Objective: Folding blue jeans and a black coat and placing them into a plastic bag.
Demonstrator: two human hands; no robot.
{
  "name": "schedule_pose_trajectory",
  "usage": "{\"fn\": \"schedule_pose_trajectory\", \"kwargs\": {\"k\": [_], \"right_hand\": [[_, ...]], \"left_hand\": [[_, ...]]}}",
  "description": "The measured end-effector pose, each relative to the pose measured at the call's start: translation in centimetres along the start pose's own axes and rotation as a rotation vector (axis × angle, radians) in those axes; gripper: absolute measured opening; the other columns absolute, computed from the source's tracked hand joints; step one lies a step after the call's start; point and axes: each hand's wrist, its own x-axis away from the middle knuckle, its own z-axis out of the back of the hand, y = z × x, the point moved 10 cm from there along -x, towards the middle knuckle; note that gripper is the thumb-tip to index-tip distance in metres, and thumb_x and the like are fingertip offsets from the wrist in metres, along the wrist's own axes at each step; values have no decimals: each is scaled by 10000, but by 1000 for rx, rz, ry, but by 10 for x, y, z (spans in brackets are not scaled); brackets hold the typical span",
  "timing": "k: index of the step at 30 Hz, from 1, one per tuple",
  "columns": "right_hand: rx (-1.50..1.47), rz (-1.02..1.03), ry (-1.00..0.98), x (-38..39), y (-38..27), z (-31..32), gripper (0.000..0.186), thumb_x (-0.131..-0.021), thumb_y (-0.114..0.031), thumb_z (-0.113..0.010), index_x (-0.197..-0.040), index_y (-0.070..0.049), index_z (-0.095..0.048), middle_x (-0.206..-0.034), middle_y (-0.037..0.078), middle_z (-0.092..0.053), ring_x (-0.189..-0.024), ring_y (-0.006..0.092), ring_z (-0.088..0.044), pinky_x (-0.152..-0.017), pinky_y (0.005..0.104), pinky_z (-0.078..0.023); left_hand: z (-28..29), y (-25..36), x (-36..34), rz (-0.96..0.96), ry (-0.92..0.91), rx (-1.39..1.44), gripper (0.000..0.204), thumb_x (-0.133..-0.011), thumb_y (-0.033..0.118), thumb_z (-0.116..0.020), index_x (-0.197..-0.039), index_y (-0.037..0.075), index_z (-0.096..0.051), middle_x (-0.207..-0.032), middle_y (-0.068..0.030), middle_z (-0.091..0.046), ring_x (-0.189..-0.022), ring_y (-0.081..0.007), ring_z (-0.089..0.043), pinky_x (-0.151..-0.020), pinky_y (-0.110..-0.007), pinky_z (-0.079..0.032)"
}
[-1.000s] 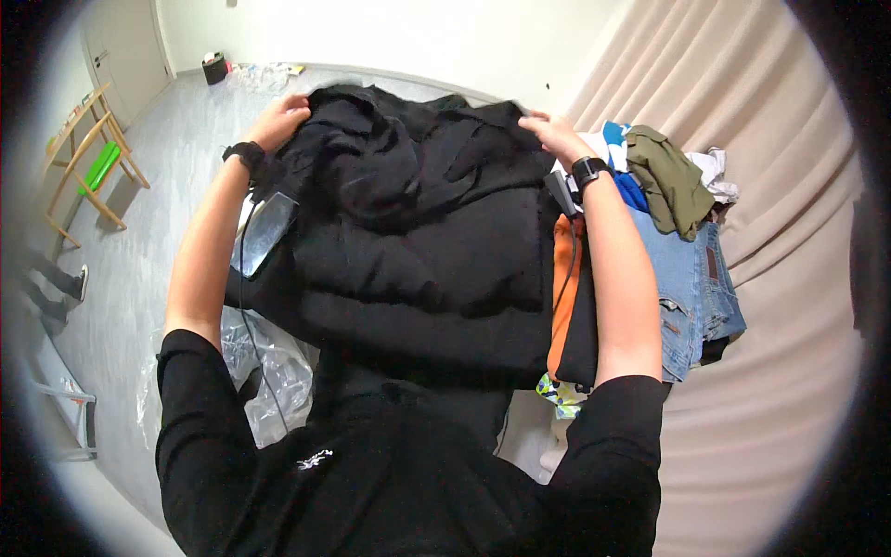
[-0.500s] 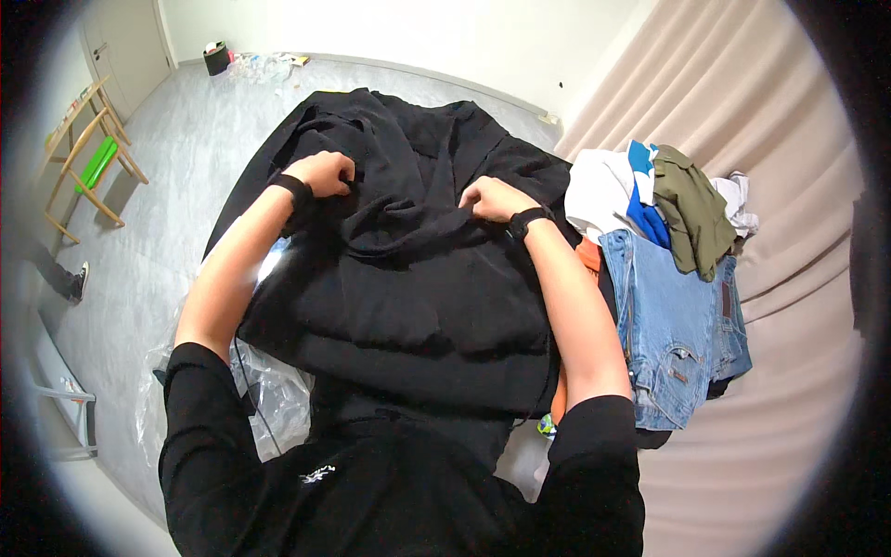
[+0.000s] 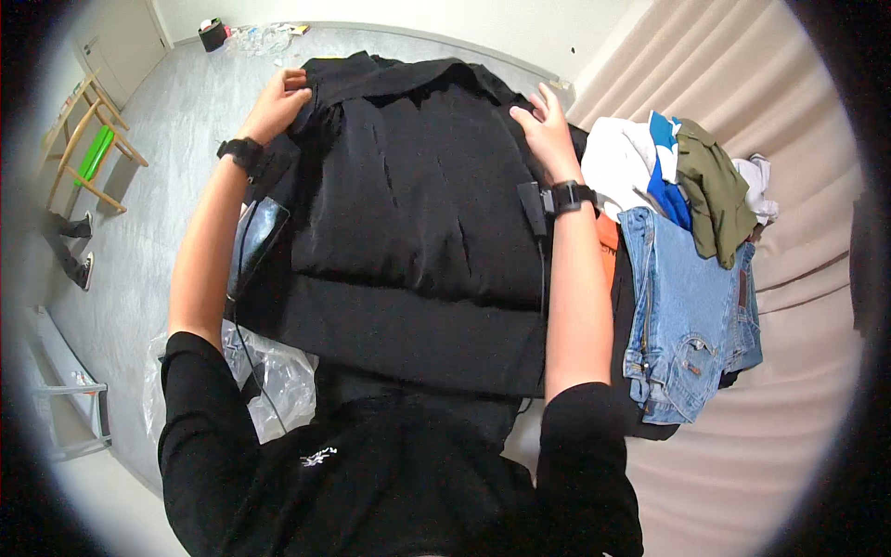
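Note:
A large black garment [image 3: 418, 204] lies spread out in front of me, with creases down its middle and a folded band along its far edge. Whether it is a jacket or another kind of top cannot be made out. At its far left corner my left hand [image 3: 281, 107] has its fingers curled onto the cloth. My right hand [image 3: 548, 135] is over the far right edge, thumb and fingers apart, with no cloth visibly gripped. Both wrists wear black straps, and thin cables run down beside the arms.
To the right are blue jeans [image 3: 687, 320], an olive garment [image 3: 713, 190] and a white one [image 3: 620, 167], by a beige curtain [image 3: 789, 371]. Clear plastic [image 3: 283, 376] lies at the lower left. A wooden chair [image 3: 88, 162] and another person's feet [image 3: 82, 251] are farther left.
Both hands have moved away from me and farther apart. The bunched cloth in the garment's middle now lies flatter, its upper part spread toward the far side. My right hand has opened.

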Motion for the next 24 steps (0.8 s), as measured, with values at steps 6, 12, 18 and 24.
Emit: {"fn": "schedule_pose_trajectory", "kwargs": {"k": [6,12,18,24], "right_hand": [[129,-65,115,105,17,53,596,-793,-257,-703,-1272,22,-482,-1310,254,-501,-1236,324,-487,-1029,380,-376],[655,-397,39,190,56,63,961,-730,-450,-734,-1422,3,-246,-1338,303,-434,-1225,444,-424,-1052,456,-324],[617,-251,-25,210,18,14,688,-769,-252,-688,-1340,-62,-355,-1180,302,-547,-1050,456,-561,-895,482,-464],[383,-209,86,208,9,27,382,-761,-165,-630,-1114,-26,-586,-1033,254,-642,-998,388,-615,-869,427,-487]], "left_hand": [[-53,64,118,-28,-443,-368,386,-891,314,-603,-1103,-2,-542,-904,-123,-647,-843,-215,-626,-726,-341,-490],[-62,50,172,106,-453,-651,710,-831,489,-648,-1257,-40,-442,-877,-223,-653,-851,-350,-652,-730,-390,-503],[-87,43,180,83,-450,-751,620,-815,362,-675,-1233,-29,-437,-1006,-290,-625,-954,-426,-611,-828,-455,-496],[-97,66,178,-169,-374,-545,197,-729,112,-632,-837,-52,-655,-786,-212,-659,-780,-359,-659,-736,-405,-527]]}}
